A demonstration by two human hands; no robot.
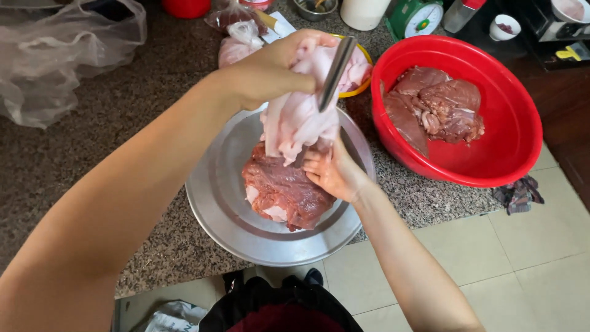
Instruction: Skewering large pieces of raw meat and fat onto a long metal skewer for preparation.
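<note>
Left hand (270, 71) gripping knife (335, 74) and lifting pale fat flap (298, 120) above steel tray (209, 197). Right hand (332, 172) pinching flap base, pressing red meat slab (283, 187) at tray centre. Advisable: keeping flap taut, blade angling away from fingers. Red basin (522, 110) sitting right of tray.

Pale fat flap (295, 120) lifted off red meat slab (286, 190), knife (335, 74) blade upright alongside

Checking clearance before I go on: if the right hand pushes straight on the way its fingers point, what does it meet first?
The right hand points up-left; it would likely first meet the pale fatty flap hanging over the red meat, though depth is unclear.
</note>
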